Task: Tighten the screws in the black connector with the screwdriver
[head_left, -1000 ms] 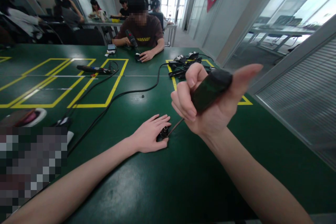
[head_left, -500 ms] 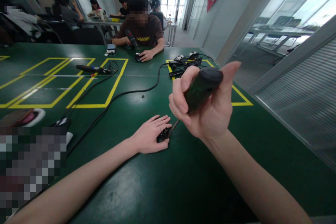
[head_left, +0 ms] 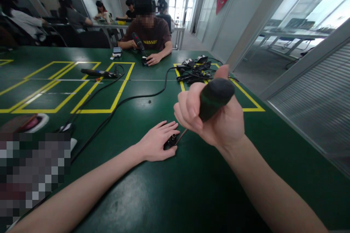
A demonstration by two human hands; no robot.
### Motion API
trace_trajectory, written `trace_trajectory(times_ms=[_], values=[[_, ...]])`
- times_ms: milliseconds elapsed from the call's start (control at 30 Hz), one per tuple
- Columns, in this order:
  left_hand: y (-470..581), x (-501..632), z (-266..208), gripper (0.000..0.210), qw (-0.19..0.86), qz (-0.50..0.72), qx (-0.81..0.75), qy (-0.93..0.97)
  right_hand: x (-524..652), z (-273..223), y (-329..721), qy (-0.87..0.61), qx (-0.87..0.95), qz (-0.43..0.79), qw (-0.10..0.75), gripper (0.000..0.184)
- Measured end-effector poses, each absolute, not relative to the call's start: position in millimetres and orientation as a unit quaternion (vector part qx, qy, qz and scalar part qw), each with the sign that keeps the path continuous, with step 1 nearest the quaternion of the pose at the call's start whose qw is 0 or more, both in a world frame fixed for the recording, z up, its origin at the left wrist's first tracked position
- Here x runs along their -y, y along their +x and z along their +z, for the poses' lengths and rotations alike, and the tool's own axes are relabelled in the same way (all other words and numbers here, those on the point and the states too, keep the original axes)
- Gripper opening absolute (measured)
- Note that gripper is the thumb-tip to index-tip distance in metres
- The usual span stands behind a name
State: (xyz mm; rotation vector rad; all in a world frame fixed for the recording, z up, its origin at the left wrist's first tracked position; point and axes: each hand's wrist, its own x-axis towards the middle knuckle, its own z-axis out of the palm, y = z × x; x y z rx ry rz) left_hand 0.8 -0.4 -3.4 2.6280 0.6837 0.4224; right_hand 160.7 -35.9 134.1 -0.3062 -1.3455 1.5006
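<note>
My right hand (head_left: 228, 127) is wrapped around the thick dark handle of a screwdriver (head_left: 216, 96), thumb stretched along its far side. The thin metal shaft slants down and left to a small black part (head_left: 172, 139) with a short round metal post. That part rests on the green table between the thumb and fingers of my left hand (head_left: 154, 143), which lies low over it and holds it in place. Where exactly the screwdriver's tip meets the part is too small to tell.
A pile of black cables and parts (head_left: 194, 69) lies inside a yellow-taped area. Another screwdriver-like tool (head_left: 98, 73) with a cord lies at the left, and a black cable (head_left: 131, 97) crosses the table (head_left: 153, 196). Opposite, a co-worker (head_left: 149, 34) handles a similar tool.
The screwdriver's handle and my right hand have shifted slightly right and down, and my right thumb has swung inward against the handle. My left hand and the black part stay put.
</note>
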Motion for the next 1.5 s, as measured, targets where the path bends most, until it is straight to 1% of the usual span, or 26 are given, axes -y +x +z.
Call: trace_trajectory(times_ms=[67, 167, 300, 400, 533, 667, 833, 1100, 1233, 1267, 1400, 1500], values=[[1, 1, -1, 0.047, 0.195, 0.157, -0.243, 0.937, 36, 133, 161, -0.1, 0.575, 0.635, 0.506, 0.069], [0, 1, 1, 0.049, 0.2, 0.151, -0.239, 0.938, 36, 131, 161, -0.066, 0.564, 0.631, 0.529, 0.067], [0, 0, -1, 0.049, 0.204, 0.137, -0.242, 0.939, 37, 130, 157, -0.095, 0.552, 0.593, 0.579, 0.061], [0, 0, -2, 0.05, 0.203, 0.134, -0.246, 0.938, 37, 132, 152, -0.128, 0.541, 0.574, 0.602, 0.063], [2, 1, 0, 0.05, 0.21, 0.126, -0.249, 0.937, 32, 129, 150, -0.13, 0.514, 0.602, 0.597, 0.067], [3, 1, 2, 0.047, 0.206, 0.125, -0.246, 0.939, 29, 123, 151, -0.117, 0.488, 0.607, 0.616, 0.066], [2, 0, 1, 0.048, 0.2, 0.137, -0.237, 0.941, 31, 122, 152, -0.156, 0.474, 0.6, 0.625, 0.061], [3, 0, 2, 0.045, 0.203, 0.132, -0.241, 0.94, 30, 123, 147, -0.119, 0.502, 0.573, 0.637, 0.069], [2, -1, -1, 0.047, 0.198, 0.141, -0.234, 0.942, 33, 122, 147, -0.158, 0.494, 0.545, 0.659, 0.056], [2, -1, -1, 0.048, 0.196, 0.143, -0.233, 0.942, 33, 122, 148, -0.163, 0.491, 0.546, 0.658, 0.056], [2, 0, -2, 0.046, 0.195, 0.14, -0.242, 0.94, 33, 124, 149, -0.153, 0.504, 0.567, 0.633, 0.066], [2, 1, -1, 0.046, 0.2, 0.137, -0.245, 0.939, 31, 124, 148, -0.132, 0.5, 0.582, 0.628, 0.068]])
